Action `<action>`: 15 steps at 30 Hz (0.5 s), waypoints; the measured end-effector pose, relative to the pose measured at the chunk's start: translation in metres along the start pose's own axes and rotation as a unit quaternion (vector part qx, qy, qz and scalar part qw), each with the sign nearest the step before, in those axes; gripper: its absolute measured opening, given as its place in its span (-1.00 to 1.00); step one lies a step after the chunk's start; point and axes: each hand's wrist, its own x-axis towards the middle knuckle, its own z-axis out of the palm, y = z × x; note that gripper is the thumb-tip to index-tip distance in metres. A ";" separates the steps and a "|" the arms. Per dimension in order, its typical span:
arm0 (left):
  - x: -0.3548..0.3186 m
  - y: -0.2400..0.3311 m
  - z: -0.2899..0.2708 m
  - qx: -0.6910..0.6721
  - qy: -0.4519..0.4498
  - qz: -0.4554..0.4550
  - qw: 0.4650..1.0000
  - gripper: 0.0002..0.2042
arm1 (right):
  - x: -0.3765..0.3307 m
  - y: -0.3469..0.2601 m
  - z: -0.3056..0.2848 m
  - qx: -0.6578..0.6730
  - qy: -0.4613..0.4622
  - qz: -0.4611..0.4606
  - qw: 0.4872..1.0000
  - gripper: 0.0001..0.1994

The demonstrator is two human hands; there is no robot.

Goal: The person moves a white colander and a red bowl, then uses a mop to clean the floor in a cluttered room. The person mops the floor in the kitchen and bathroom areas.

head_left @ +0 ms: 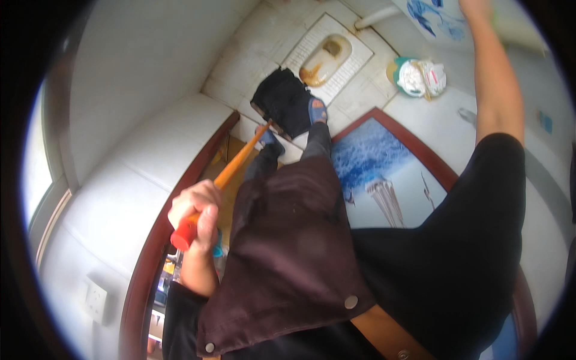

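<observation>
My left hand (198, 210) is closed around the upper end of an orange mop handle (240, 161) that has a red cap (182, 236). The handle slants down to a black mop head (281, 99), which lies on the white tiled floor (252, 54) beside a squat toilet (329, 54). My foot in a blue sandal (317, 111) stands against the mop head. My right arm reaches up to the top right. Only the wrist end of my right hand (474, 6) shows at the frame edge, next to a pale object, and its fingers are cut off.
A green bin with a white bag (418, 77) stands to the right of the toilet. A door with a blue picture panel (384, 180) and a brown frame (180, 192) flanks my legs. A white pipe (375, 17) runs behind the toilet. A wall socket (96, 298) sits at lower left.
</observation>
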 end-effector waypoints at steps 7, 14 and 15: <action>-0.029 0.000 -0.052 -0.036 -0.030 0.007 0.999 -0.79 | -0.002 0.000 -0.066 0.086 -0.149 0.081 0.982 -0.67; -0.065 -0.008 -0.077 -0.030 -0.107 0.063 0.992 -0.79 | -0.288 -0.309 -0.134 0.477 -0.006 0.012 0.879 -0.80; -0.066 -0.009 -0.087 -0.038 -0.110 0.049 0.992 -0.78 | -0.335 -0.370 -0.176 0.531 -0.216 -0.027 0.819 -0.59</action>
